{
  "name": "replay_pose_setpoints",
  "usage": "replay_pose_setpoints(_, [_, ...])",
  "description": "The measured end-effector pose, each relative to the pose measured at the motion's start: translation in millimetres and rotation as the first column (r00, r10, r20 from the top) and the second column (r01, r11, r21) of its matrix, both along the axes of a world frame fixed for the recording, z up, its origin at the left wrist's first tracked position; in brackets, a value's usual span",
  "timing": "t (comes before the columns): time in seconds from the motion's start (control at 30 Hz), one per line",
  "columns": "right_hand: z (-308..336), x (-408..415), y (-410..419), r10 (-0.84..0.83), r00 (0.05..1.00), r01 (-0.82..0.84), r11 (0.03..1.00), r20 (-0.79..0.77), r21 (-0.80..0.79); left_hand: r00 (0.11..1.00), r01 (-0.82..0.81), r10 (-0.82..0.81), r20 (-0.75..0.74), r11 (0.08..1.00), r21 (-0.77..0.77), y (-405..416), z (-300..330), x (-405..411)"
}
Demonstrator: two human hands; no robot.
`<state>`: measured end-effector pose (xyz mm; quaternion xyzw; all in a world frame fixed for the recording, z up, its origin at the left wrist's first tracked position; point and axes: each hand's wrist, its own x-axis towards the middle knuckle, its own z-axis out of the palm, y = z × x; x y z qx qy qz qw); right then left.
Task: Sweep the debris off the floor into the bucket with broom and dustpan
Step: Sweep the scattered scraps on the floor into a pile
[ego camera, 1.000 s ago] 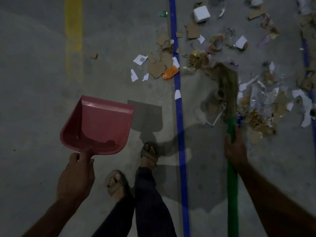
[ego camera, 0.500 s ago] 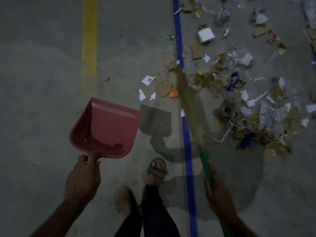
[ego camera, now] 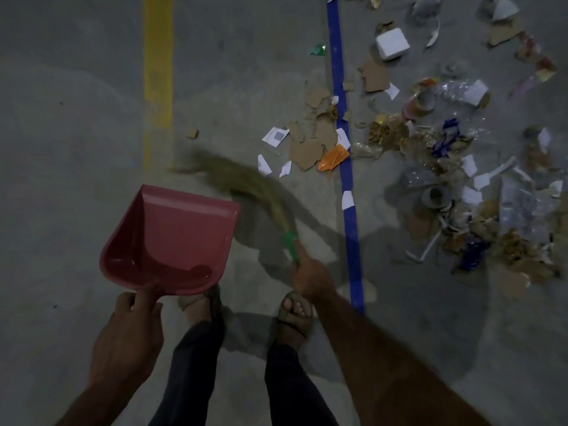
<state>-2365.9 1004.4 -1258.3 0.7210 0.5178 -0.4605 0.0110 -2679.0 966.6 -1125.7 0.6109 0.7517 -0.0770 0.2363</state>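
Swung leftward since half a second ago, the broom (ego camera: 246, 186) now has its straw head lying blurred across the grey floor (ego camera: 76, 149) just beyond the front lip of the dustpan (ego camera: 172, 238), where before it pointed up along the blue tape line (ego camera: 347, 192). Its tip reaches almost to the yellow floor line (ego camera: 157, 72). The right hand (ego camera: 310, 275) has come in toward the middle with it and is closed around the green handle, just below the point where the straw begins.

The left hand (ego camera: 129, 336) grips the pink dustpan at its near edge, thumb and fingers wrapped on the short handle; the pan is tilted with its open mouth facing away from the person, and it looks empty inside (only a dark shadow lies in the back curve).

Most of the debris (ego camera: 461, 186) lies well to the right of the blue tape: torn cardboard, white paper scraps, crumpled clear plastic and a white box (ego camera: 392, 43). A smaller cluster sits on and just left of the tape, with brown cardboard pieces (ego camera: 310, 146), an orange scrap (ego camera: 333, 157) and a few white paper bits, all still apart from the broom head. One small cardboard crumb (ego camera: 192, 133) lies alone near the yellow line.

Two sandalled feet (ego camera: 293, 315) stand below the dustpan, in dark trousers. No bucket shows in this view.
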Motion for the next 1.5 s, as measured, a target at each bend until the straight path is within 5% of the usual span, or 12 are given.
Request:
replay_pose_setpoints(0.17, [-26.2, 76.5, 9.6, -0.424, 0.891, 0.427, 0.904, 0.163, 0.02, 0.998, 0.055, -0.055, 0.038, 0.998, -0.004, 27.9, -16.3, -3.9])
replay_pose_setpoints(0.4, [32.9, 154.9, -2.5, -0.609, 0.77, 0.593, 0.793, 0.188, 0.139, 0.987, 0.153, -0.153, 0.053, 0.988, 0.001, 71.6, -6.4, -5.5])
replay_pose_setpoints(0.53, [78.5, 136.2, -63.6, -0.51, 0.857, 0.486, 0.848, 0.074, 0.209, 0.977, 0.204, -0.204, 0.059, 0.979, -0.001, 86.3, 7.0, 1.9])
replay_pose_setpoints(0.73, [85.7, 97.5, -142.9, -0.145, 0.977, 0.159, 0.984, 0.159, -0.083, 0.965, 0.251, -0.248, 0.08, 0.968, -0.023, 92.8, 16.9, 12.3])
replay_pose_setpoints(0.83, [62.1, 110.9, -136.8, -0.239, 0.935, 0.299, 0.928, 0.26, -0.222, 0.961, 0.267, -0.265, 0.082, 0.964, -0.013, 93.9, 11.3, 9.1])
replay_pose_setpoints(0.93, [65.2, 121.0, -103.8, -0.447, 0.827, 0.52, 0.838, 0.341, -0.166, 0.963, 0.259, -0.257, 0.079, 0.966, -0.021, 94.1, 5.0, 1.9])
replay_pose_setpoints(1.03, [93.9, 119.1, -84.9, -0.512, 0.783, 0.564, 0.824, 0.354, -0.054, 0.968, 0.241, -0.239, 0.082, 0.971, -0.011, 94.7, 4.6, -11.2])
replay_pose_setpoints(1.2, [148.3, 90.2, -84.1, -0.346, 0.866, 0.387, 0.921, 0.362, -0.045, 0.986, 0.155, -0.155, 0.068, 0.988, 0.002, 96.1, 23.4, -40.9])
replay_pose_setpoints(1.3, [159.6, 64.6, -80.8, -0.306, 0.925, 0.326, 0.944, 0.226, -0.052, 0.995, 0.1, -0.099, 0.029, 0.995, -0.013, 98.8, 36.7, -69.9])
replay_pose_setpoints(1.5, [143.1, -44.9, -1.8, 0.088, 0.994, -0.084, 0.995, 0.07, -0.051, 1.0, -0.007, 0.006, -0.019, 0.999, -0.044, 117.1, 55.8, -153.6])
